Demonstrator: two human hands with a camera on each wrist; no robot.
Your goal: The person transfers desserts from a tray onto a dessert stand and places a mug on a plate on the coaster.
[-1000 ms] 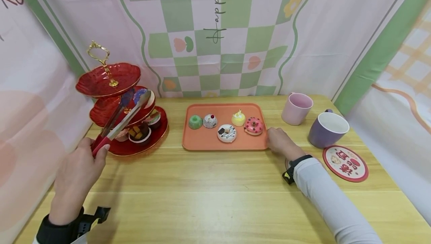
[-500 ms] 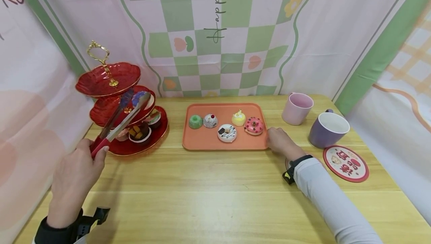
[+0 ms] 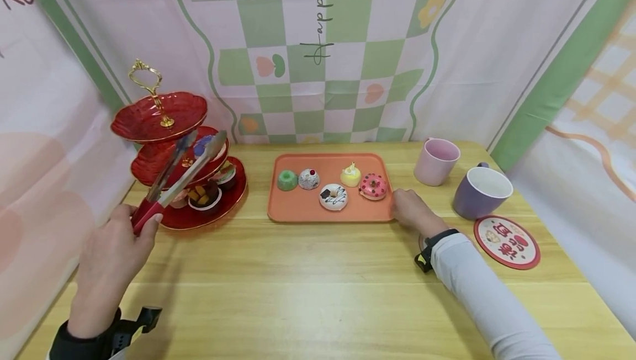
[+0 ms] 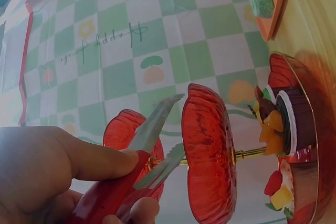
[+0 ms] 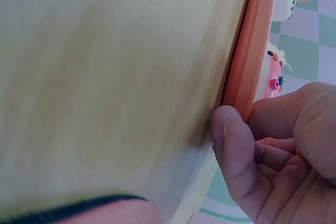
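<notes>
My left hand (image 3: pixel 111 249) grips red-handled metal tongs (image 3: pixel 181 169) near the middle tier of a red tiered cake stand (image 3: pixel 159 117). The tongs' tips stand apart. In the head view a purple-topped sweet (image 3: pixel 201 146) on that tier shows between the tongs' arms; the left wrist view shows nothing between the tips. My right hand (image 3: pixel 416 211) pinches the right front corner of an orange tray (image 3: pixel 298 211), thumb and finger on its rim in the right wrist view. The tray bears a green cake (image 3: pixel 287 180), a white ball-shaped cake (image 3: pixel 309 179), a white doughnut (image 3: pixel 333 197), a yellow cake (image 3: pixel 350 175) and a pink doughnut (image 3: pixel 373 186).
Cupcakes (image 3: pixel 205 197) sit on the stand's bottom tier. A pink mug (image 3: pixel 437 161), a purple mug (image 3: pixel 482 191) and a round coaster (image 3: pixel 507 242) are on the right. Another coaster lies mostly hidden under my right wrist. A printed cloth (image 3: pixel 343 62) hangs behind the wooden table (image 3: pixel 308 282).
The tongs have shifted slightly right and upward relative to the purple-topped sweet, which shows a little lower between their arms. My right hand keeps its place on the tray.
</notes>
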